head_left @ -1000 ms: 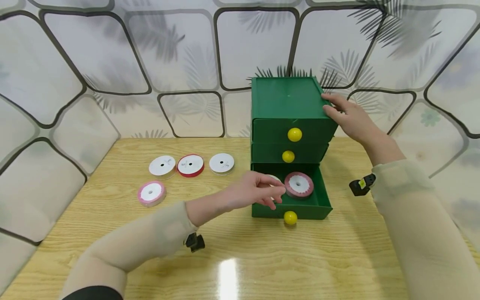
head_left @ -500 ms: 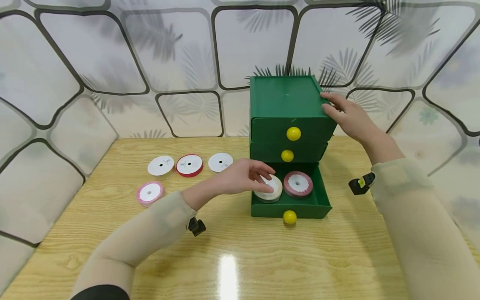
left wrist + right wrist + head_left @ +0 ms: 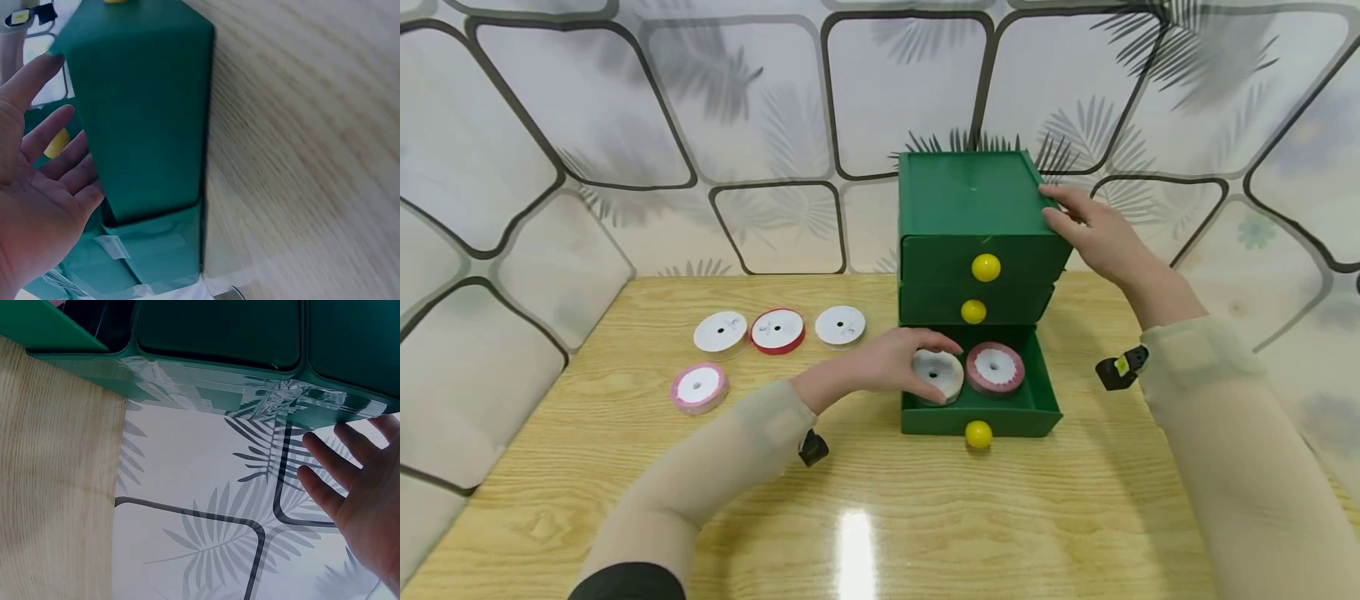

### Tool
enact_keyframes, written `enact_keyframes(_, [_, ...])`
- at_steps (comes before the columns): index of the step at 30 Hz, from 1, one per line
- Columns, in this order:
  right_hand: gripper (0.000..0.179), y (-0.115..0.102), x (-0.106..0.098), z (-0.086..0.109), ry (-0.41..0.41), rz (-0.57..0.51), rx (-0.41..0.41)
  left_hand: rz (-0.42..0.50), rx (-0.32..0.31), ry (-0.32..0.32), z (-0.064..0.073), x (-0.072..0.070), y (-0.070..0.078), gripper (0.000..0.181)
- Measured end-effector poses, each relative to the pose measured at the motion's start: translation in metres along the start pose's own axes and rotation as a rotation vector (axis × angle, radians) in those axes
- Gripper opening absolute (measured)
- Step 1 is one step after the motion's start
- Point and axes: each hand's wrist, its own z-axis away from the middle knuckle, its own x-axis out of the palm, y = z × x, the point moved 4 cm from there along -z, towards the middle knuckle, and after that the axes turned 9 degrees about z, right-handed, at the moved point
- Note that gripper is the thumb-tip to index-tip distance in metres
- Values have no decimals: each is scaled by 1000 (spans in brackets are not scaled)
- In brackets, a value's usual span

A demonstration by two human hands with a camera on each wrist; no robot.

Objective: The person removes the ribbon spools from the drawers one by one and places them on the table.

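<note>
In the head view, my left hand (image 3: 891, 362) reaches over the left side of the pulled-out bottom drawer (image 3: 985, 422). Its thumb and fingers are spread about a cream ribbon spool (image 3: 934, 375), with no clear grip on it. The left wrist view shows the hand (image 3: 44, 181) at the drawer wall (image 3: 140, 125), which hides the spool. A pink ribbon spool (image 3: 995, 367) lies beside the cream one. My right hand (image 3: 1101, 237) rests its fingers on the upper right edge of the green drawer cabinet (image 3: 966, 196). In the right wrist view, its fingers look extended.
Left on the wooden table (image 3: 850, 517) lie a pink ribbon spool (image 3: 699, 387), a red-rimmed spool (image 3: 778, 331) and two white spools (image 3: 720, 332), (image 3: 840, 325). Both upper drawers, with yellow knobs (image 3: 986, 267), are closed. A patterned wall covering (image 3: 775, 225) stands behind.
My left hand moved from above the drawer to around the cream spool, its thumb and fingers spreading apart. The spool stays in the drawer. My right hand keeps its place on the cabinet.
</note>
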Motion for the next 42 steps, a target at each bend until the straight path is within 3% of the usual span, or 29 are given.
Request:
enact_keyframes(5, [63,0,1,0,5,-7,0,-77,19,-12,-7,0,-4,65])
enact_keyframes(11, [62,1,1,0,11,-12,-7,-181,-26,-35,-12,1,-9,69])
enact_keyframes(20, [62,0,1,0,24,5,-4,-437,-65,-99,-17,8,-14,75])
enact_keyframes(42, [61,1,2,1,34,-14,-7,-547,-81,-98,-19,14,-12,72])
